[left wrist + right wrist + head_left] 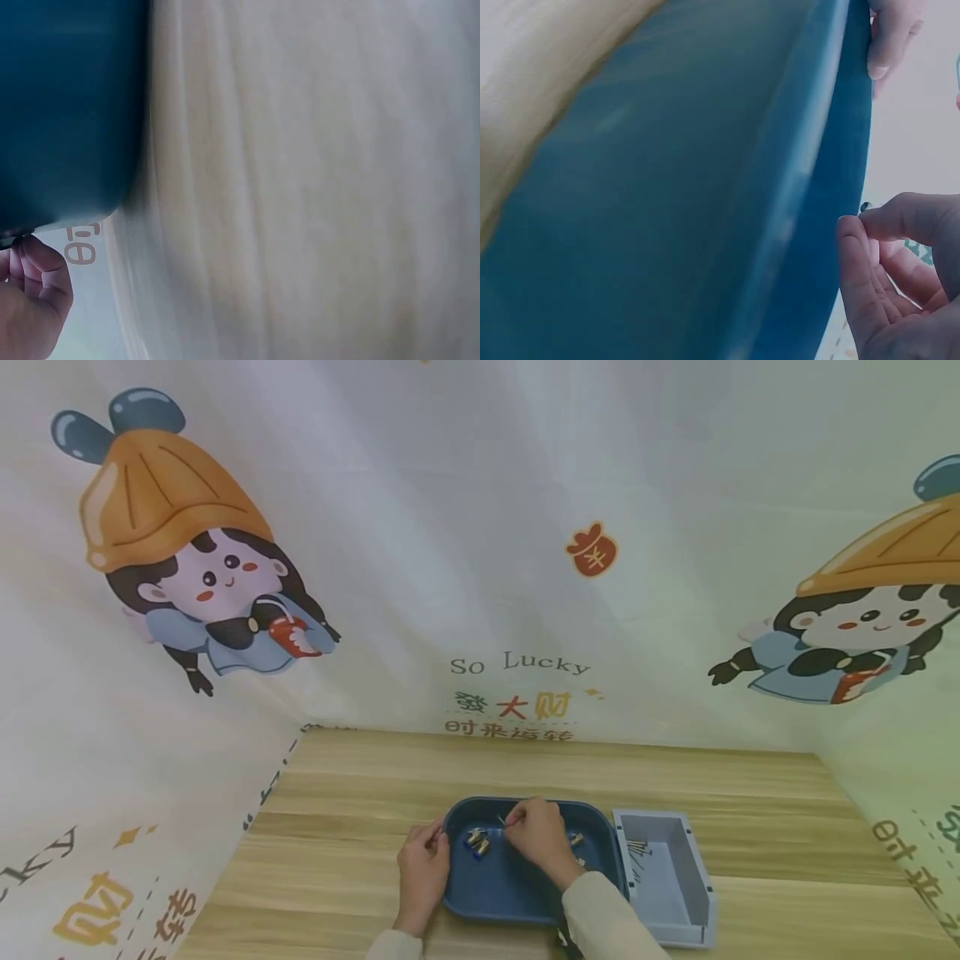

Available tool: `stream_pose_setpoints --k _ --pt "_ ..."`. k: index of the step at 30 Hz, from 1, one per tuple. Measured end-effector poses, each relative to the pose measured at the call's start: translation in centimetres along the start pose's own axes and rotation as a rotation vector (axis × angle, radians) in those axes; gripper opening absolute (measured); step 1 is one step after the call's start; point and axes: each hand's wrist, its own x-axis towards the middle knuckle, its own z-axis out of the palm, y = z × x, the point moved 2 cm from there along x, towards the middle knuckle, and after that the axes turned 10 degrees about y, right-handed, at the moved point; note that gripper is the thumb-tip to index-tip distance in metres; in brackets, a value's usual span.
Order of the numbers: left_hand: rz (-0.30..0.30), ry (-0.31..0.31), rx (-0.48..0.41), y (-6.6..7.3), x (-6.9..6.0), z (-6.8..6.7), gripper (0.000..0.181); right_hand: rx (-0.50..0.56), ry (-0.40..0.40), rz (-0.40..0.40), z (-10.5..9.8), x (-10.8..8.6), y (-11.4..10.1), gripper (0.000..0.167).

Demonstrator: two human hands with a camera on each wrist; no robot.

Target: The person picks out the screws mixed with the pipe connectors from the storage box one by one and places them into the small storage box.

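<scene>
A dark blue tray (517,906) with rounded corners sits on the wooden table, holding several small brass-coloured and blue metal pieces (477,843). My right hand (538,835) is above the tray and pinches a thin metal screw-like piece (502,819) between thumb and forefinger. In the right wrist view only its small dark tip (866,206) shows beside the fingertips. At the tray's left rim, my left hand (423,868) has its thumb and forefinger together, apparently gripping the rim. The left wrist view catches this hand (34,304) at the tray's corner; its fingertips are partly cut off.
A grey open box (699,877) stands against the tray's right side. Several long screws or nails (637,847) lie along its left part. Behind and beside the table hangs a printed cloth (420,568).
</scene>
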Motion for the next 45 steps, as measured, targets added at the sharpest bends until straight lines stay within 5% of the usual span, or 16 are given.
stream_pose_setpoints --k 26,38,45 --pt "0.001 -0.003 0.003 -0.3 0.0 -0.1 0.024 -0.011 0.102 0.081 -6.3 -2.8 4.6 0.006" --pt "-0.003 -0.011 0.012 -0.2 0.1 -0.1 0.024 -0.003 0.098 0.237 -9.4 -3.6 6.1 0.013" --pt "-0.002 -0.017 0.02 0.0 -0.1 0.0 0.025 -0.056 0.102 0.238 -11.0 -3.6 7.5 0.012"
